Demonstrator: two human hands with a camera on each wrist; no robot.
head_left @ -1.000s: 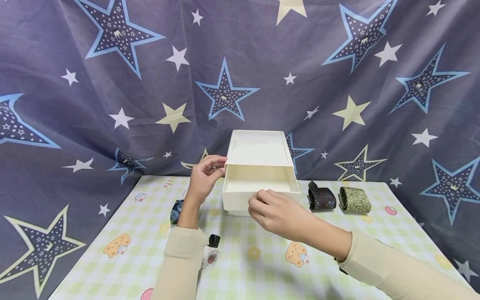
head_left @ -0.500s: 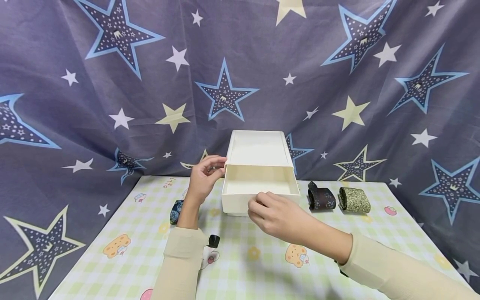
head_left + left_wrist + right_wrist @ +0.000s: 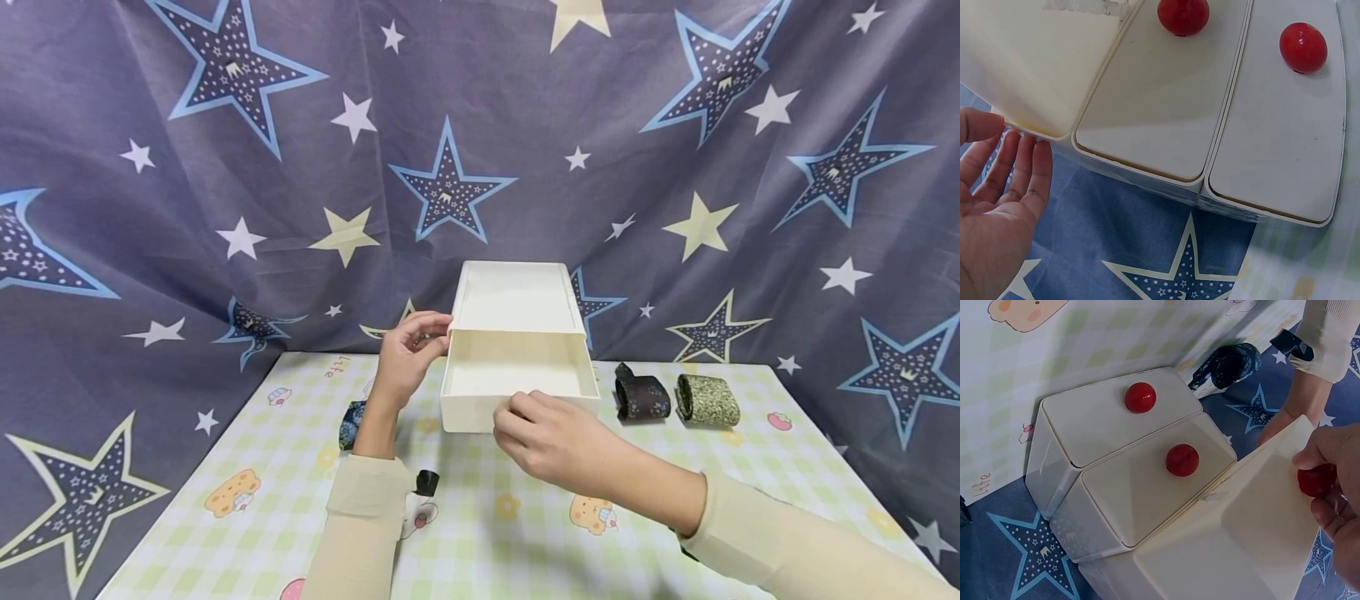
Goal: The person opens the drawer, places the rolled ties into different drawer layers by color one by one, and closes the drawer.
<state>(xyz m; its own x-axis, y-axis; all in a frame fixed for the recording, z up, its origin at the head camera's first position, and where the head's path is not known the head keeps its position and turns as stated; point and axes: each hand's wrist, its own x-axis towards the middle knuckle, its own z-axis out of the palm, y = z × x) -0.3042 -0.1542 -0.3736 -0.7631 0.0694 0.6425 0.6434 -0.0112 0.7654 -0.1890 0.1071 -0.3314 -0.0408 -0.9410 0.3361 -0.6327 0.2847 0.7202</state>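
Note:
A white cabinet (image 3: pixel 513 296) with three stacked drawers stands on the table, its top drawer (image 3: pixel 468 414) pulled out towards me. My right hand (image 3: pixel 551 442) is at the drawer front; in the right wrist view its thumb and fingers pinch the drawer's red round knob (image 3: pixel 1316 481). Two lower drawers, each with a red knob (image 3: pixel 1182 460), are closed. My left hand (image 3: pixel 405 362) touches the cabinet's left side near its upper front edge. In the left wrist view, its fingers (image 3: pixel 1040 172) are fairly straight, with the tips against the edge.
Right of the cabinet lie a dark floral cloth roll (image 3: pixel 643 397) and a green patterned roll (image 3: pixel 708 401). A blue patterned roll (image 3: pixel 350 425) sits on the left, partly behind my left forearm. A starry curtain (image 3: pixel 300 167) hangs behind the checked tablecloth (image 3: pixel 510 533).
The top drawer has come slightly further out towards me, with my right hand moving along on its knob. My left hand has stayed on the cabinet's side.

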